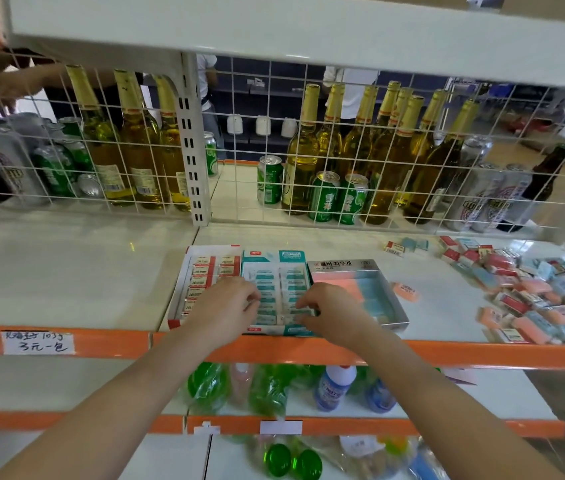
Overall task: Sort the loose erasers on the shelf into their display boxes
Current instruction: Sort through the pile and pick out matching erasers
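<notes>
Both hands work over the teal box (275, 292), the middle of three display boxes at the shelf's front edge. Left hand (223, 303) and right hand (329, 311) have their fingers curled down onto the teal-sleeved erasers near the box's front; whether either pinches one I cannot tell. I judge I am seating erasers into their rows, so I press them flat and square against their neighbours without tipping the box off the shelf (76, 271). The red box (201, 282) touches its left side, the silver box (364, 289) its right. A loose pile (533, 299) waits well to the right.
</notes>
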### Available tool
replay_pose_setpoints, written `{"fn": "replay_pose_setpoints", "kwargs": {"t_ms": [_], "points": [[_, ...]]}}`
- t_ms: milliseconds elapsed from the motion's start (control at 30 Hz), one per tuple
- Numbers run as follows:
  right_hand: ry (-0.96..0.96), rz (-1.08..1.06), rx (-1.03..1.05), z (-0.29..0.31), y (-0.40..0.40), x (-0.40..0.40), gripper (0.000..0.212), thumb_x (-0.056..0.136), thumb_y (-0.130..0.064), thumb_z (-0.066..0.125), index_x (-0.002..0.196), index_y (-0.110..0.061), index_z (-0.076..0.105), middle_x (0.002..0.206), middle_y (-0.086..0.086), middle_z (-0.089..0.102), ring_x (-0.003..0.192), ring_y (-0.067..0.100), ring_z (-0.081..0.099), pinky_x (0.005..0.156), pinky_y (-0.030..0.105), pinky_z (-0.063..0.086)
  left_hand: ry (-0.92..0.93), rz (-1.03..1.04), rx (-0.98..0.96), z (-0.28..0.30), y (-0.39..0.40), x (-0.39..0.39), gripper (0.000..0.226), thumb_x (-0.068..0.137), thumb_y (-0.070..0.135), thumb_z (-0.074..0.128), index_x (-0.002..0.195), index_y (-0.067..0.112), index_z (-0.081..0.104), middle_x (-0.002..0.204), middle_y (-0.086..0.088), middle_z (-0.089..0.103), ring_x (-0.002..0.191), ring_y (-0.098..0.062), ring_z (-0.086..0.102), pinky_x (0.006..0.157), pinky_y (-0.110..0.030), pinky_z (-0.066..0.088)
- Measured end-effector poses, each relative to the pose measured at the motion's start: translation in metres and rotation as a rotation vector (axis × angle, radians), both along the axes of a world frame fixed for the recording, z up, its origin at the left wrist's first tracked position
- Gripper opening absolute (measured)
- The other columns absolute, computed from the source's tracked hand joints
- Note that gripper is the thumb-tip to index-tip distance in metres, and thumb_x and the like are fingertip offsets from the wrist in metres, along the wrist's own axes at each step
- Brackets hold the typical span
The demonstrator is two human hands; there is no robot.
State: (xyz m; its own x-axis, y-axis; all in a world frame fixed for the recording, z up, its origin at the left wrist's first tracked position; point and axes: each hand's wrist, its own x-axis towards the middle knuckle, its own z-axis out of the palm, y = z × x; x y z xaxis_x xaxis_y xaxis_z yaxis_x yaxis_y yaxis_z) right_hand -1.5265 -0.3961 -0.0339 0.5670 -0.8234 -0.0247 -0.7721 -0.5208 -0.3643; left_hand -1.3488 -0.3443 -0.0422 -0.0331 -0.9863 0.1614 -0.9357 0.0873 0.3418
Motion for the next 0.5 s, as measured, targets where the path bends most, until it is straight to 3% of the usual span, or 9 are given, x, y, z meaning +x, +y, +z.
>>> {"fn": "replay_pose_setpoints", "kwargs": {"t_ms": [133, 267, 400, 500], "points": [[0.074, 0.055, 0.035, -0.001, -0.001, 0.000, 0.025, 0.087, -0.023, 0.060, 0.109, -0.012, 0.065, 0.112, 0.004, 0.061, 0.098, 0.018, 0.056, 0.079, 0.025, 0.046, -0.109, -0.120, 0.127, 0.000, -0.001, -0.002, 0.024, 0.095, 0.028, 0.047, 0.094, 0.016, 0.067, 0.091, 0.003, 0.063, 0.078, -0.006, 0.057, 0.066, -0.014, 0.041], [0.174, 0.141, -0.009, -0.003, -0.003, 0.001, 0.024, 0.087, -0.025, 0.057, 0.104, -0.010, 0.066, 0.106, 0.006, 0.060, 0.098, 0.022, 0.055, 0.082, 0.030, 0.047, -0.192, -0.151, 0.187, -0.002, -0.003, -0.007, 0.031, 0.095, 0.031, 0.044, 0.078, 0.015, 0.063, 0.074, 0.003, 0.059, 0.068, -0.009, 0.057, 0.063, -0.019, 0.046], [0.226, 0.194, -0.063, -0.011, -0.005, 0.004, 0.023, 0.087, -0.026, 0.055, 0.096, -0.010, 0.068, 0.100, 0.008, 0.061, 0.095, 0.022, 0.055, 0.075, 0.028, 0.044, -0.211, -0.162, 0.206, -0.004, -0.006, -0.012, 0.035, 0.095, 0.037, 0.042, 0.081, 0.014, 0.064, 0.082, 0.001, 0.056, 0.073, -0.012, 0.057, 0.070, -0.030, 0.051], [0.224, 0.193, -0.057, -0.011, -0.008, 0.005, 0.022, 0.087, -0.024, 0.056, 0.099, -0.011, 0.069, 0.101, 0.007, 0.062, 0.096, 0.022, 0.056, 0.074, 0.027, 0.044, -0.202, -0.179, 0.245, -0.004, -0.008, -0.014, 0.033, 0.095, 0.038, 0.043, 0.093, 0.013, 0.064, 0.094, 0.000, 0.055, 0.081, -0.014, 0.055, 0.072, -0.030, 0.048]]}}
